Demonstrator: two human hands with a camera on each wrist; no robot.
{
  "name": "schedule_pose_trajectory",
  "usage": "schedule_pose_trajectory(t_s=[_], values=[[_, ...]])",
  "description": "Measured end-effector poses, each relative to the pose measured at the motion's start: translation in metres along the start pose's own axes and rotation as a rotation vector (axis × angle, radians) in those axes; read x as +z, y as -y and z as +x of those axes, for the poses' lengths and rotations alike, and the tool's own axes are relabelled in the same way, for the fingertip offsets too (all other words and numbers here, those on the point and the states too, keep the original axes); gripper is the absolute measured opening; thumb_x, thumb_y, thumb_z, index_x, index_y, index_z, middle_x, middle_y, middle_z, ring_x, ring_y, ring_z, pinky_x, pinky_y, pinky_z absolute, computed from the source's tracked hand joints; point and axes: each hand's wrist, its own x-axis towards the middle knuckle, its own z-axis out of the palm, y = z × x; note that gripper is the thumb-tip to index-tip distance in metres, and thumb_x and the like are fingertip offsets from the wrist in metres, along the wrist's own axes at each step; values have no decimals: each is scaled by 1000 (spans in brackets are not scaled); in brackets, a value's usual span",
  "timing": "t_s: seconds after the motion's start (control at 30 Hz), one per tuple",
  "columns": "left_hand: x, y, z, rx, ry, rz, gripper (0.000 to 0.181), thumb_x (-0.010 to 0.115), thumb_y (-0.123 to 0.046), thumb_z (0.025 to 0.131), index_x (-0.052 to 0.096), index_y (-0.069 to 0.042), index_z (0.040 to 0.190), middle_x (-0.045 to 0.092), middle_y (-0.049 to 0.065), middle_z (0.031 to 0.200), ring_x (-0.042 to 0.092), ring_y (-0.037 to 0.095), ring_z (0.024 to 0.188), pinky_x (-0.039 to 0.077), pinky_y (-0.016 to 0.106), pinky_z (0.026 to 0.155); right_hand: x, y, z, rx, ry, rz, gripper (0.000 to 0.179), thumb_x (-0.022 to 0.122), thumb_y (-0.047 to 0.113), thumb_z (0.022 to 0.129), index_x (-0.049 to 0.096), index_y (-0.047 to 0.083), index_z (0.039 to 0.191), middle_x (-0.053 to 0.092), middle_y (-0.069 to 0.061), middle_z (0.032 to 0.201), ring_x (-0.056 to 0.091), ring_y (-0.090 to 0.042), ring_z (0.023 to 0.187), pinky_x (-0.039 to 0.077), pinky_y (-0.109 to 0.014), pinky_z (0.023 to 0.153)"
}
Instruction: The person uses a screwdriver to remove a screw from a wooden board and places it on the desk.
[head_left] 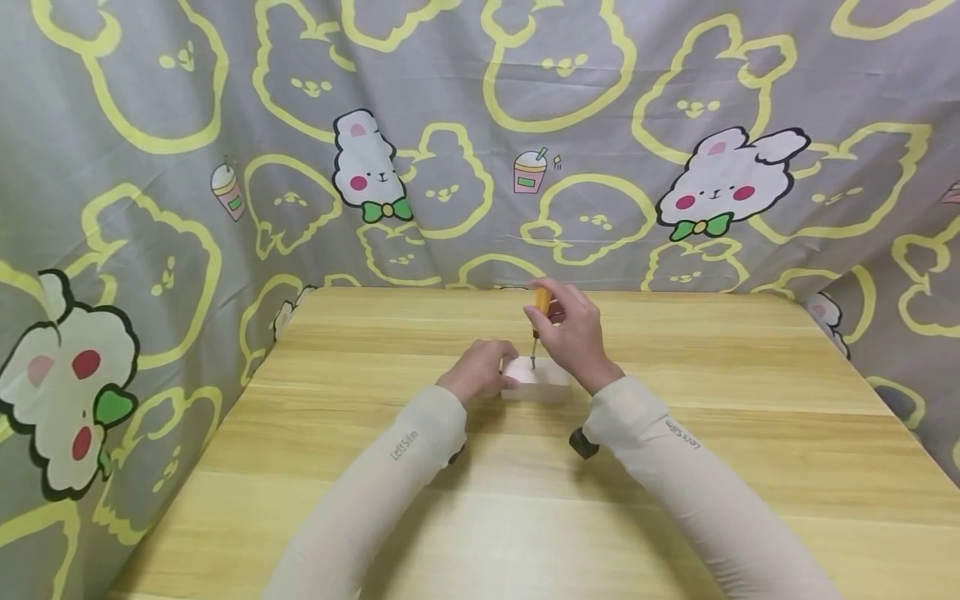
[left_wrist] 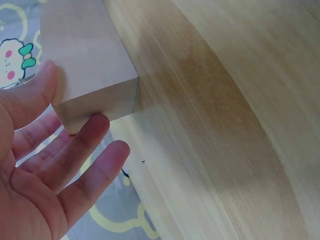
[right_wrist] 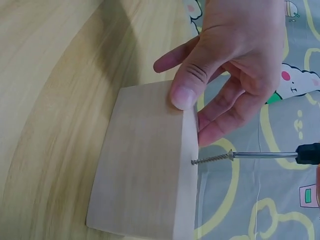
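Observation:
A pale wooden block [head_left: 536,389] lies on the table in front of me. My left hand [head_left: 482,368] holds its left end, with the thumb [left_wrist: 42,92] and fingertips against the wood. My right hand [head_left: 576,332] grips the orange handle of a screwdriver [head_left: 542,298] above the block. The screwdriver stands nearly upright, its shaft pointing down. In the right wrist view, a threaded screw [right_wrist: 214,159] sits between the driver's tip and the block's upper face. Most of the screw's thread shows outside the wood. The right hand's fingers are out of that view.
The wood-grain table [head_left: 495,517] extends on all sides of the block. A grey curtain [head_left: 465,83] with yellow outlines and white cartoon animals hangs along the back and sides. A black wrist piece [head_left: 583,443] sits under the right sleeve.

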Motion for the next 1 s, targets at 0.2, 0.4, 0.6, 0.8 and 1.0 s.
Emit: schedule_pose_trajectory(t_s=[0.2,0.4,0.6,0.8,1.0], values=[[-1,-1,0,-9,9,-10,51,77,-22,83,60,-7,128,61,9,128,55,26,118,43,41,103,-2,2,2,6,23,23,34,74,-2,82,65,1,115,63,-17,92,68,-27,72,59,-34,60],[-1,-1,1,-8,6,-10,50,77,-22,84,60,-7,129,61,9,129,55,26,119,43,41,104,-4,2,3,-4,67,93,33,72,-6,83,65,-1,115,63,-17,93,69,-29,76,59,-39,64],[-1,-1,0,-1,3,3,50,77,-23,83,61,-7,128,62,9,127,56,25,117,44,40,103,-5,-1,2,-4,136,192,35,73,-6,83,65,0,116,64,-16,92,67,-30,80,59,-42,69],[-1,0,1,22,-7,13,49,78,-22,83,61,-6,126,63,9,125,57,25,116,44,39,102,-2,0,0,22,128,133,41,78,-1,80,64,4,118,60,-12,91,62,-24,83,59,-37,64],[1,1,2,8,-9,10,49,78,-21,83,61,-6,126,62,9,127,54,27,120,43,40,103,1,1,0,2,123,76,38,74,-3,82,64,5,119,57,-11,87,64,-25,79,58,-31,61]])
